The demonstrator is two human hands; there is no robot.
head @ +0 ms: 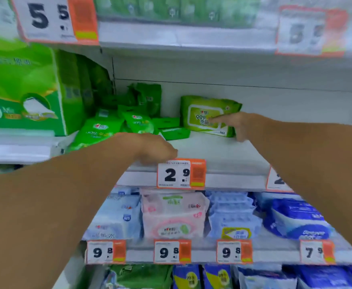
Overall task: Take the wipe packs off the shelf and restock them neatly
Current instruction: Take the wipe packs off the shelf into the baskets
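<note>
Neither hand has hold of anything. The right hand, centre-right of the frame, is open w/ fingers stretched forward – a fingertip touches the front label of the large wipe pack, no curl round it. The left hand, centre of the frame, sits knuckles-up over the front lip of the shelf; its fingers bend down behind the edge and blur hides them, so I can't tell how far they're curled (nothing visible in them).

The large wipe pack leans upright-ish toward the back of the shelf, just right of centre, w/ bare white shelf to its right. To its left, centre-left of the frame, lies a loose heap of small green wipe packs – some flat, some tilted, some stood against the back wall, overlapping each other. Far left stands a big green tissue bundle.

On the shelf's front rail, just below the left hand, hangs a price tag reading 2.9. Lower part of the frame: a shelf w/ a pink pack between pale blue packs and darker blue ones at right, tags reading 9.8 and 7.9 under them. Top of the frame is blurred; green packs and 5.5 tags show.
</note>
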